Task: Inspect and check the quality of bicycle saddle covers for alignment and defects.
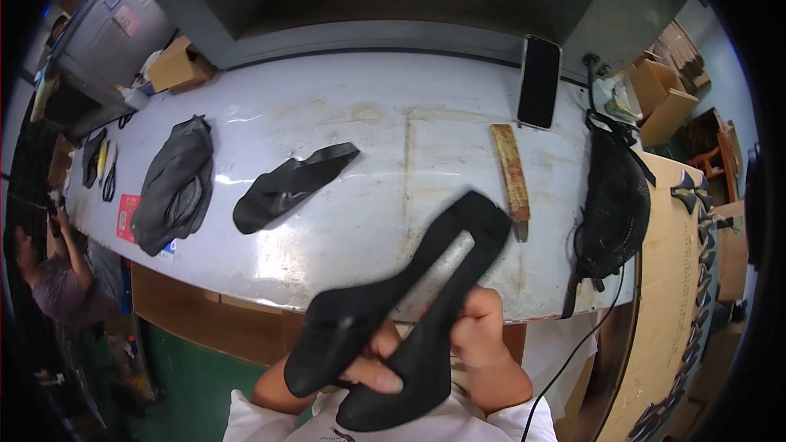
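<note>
I hold a black flat shoe upper piece (426, 295), U-shaped with two long legs, close to my body at the lower middle. My left hand (372, 364) grips its lower part from beneath, thumb lying across the material. My right hand (479, 327) clasps the right leg of the piece from behind. The piece's closed end points up toward the white worktable (368, 139). A second black upper (286, 184) lies flat on the table, left of centre.
A stack of dark uppers (173, 184) sits at the table's left. A wooden-handled tool (511, 176), a black phone (539, 82) and a black mesh pile (614, 205) lie right. Scissors (109, 176) are far left. Another person (49, 278) is at the left edge.
</note>
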Demonstrator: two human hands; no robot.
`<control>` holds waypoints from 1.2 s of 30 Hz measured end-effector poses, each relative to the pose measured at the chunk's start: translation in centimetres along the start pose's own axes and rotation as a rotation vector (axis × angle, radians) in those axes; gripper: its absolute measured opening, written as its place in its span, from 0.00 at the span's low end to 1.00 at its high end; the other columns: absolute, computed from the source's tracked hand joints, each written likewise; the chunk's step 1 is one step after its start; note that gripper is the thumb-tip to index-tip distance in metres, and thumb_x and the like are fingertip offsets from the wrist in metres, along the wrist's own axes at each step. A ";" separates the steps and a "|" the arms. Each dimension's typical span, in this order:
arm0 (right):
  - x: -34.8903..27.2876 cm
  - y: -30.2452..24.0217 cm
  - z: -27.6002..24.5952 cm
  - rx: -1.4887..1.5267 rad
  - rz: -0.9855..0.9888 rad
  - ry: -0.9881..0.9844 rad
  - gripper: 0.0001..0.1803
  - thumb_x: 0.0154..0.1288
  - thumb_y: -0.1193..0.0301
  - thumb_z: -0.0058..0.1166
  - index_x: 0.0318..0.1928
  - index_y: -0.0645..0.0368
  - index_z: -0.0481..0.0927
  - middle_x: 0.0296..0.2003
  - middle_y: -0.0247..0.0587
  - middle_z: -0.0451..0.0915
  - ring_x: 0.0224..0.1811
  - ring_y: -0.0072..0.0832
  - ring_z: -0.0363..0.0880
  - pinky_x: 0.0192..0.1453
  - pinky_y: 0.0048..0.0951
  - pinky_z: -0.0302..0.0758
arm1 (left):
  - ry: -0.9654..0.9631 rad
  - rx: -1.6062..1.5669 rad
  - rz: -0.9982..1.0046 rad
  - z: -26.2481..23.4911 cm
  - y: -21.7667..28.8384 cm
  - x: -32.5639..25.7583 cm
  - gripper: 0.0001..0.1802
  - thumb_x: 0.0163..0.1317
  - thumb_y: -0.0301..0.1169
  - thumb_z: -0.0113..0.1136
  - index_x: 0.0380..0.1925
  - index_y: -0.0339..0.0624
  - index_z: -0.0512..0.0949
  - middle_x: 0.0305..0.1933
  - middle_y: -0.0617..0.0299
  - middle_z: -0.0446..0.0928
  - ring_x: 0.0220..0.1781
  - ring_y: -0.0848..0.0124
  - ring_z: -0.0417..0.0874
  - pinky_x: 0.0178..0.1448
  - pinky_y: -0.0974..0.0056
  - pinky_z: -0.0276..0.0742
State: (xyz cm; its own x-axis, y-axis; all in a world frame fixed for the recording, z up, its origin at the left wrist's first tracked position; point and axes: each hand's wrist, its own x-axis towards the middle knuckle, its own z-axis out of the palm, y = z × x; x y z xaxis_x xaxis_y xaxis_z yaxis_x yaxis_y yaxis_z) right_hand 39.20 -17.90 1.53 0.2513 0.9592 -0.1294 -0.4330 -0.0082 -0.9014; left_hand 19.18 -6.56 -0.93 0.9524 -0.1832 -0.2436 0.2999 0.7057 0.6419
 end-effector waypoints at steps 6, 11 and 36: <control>0.2 3.0 0.2 0.305 0.067 -0.149 0.30 0.72 0.46 0.50 0.44 0.67 0.75 0.31 0.40 0.77 0.29 0.20 0.74 0.30 0.20 0.68 | 0.954 0.362 1.193 2.4 3.9 2.7 0.39 0.64 0.57 0.59 0.59 0.31 0.68 0.43 0.52 0.78 0.35 0.65 0.81 0.37 0.65 0.78; -1.0 4.3 1.0 0.250 0.333 -0.412 0.25 0.75 0.50 0.46 0.42 0.64 0.76 0.30 0.34 0.76 0.28 0.18 0.73 0.33 0.21 0.68 | 0.896 0.247 0.754 3.5 5.0 1.4 0.44 0.72 0.63 0.23 0.60 0.32 0.67 0.45 0.51 0.78 0.48 0.65 0.80 0.57 0.60 0.76; 2.7 0.5 2.8 -0.432 -0.102 0.102 0.09 0.69 0.72 0.58 0.34 0.61 0.72 0.20 0.28 0.73 0.23 0.09 0.65 0.23 0.18 0.61 | 0.953 0.567 0.602 2.9 3.1 3.5 0.60 0.54 0.80 0.32 0.61 0.31 0.71 0.36 0.63 0.80 0.40 0.77 0.79 0.46 0.71 0.74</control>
State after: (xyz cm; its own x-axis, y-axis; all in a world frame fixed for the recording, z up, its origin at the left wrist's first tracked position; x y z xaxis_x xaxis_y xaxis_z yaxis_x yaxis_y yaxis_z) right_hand 37.20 -14.53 1.87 0.3674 0.9287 -0.0512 -0.0058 -0.0527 -0.9986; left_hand 23.63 -7.05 2.32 0.6000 0.7961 -0.0795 0.0394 0.0698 0.9968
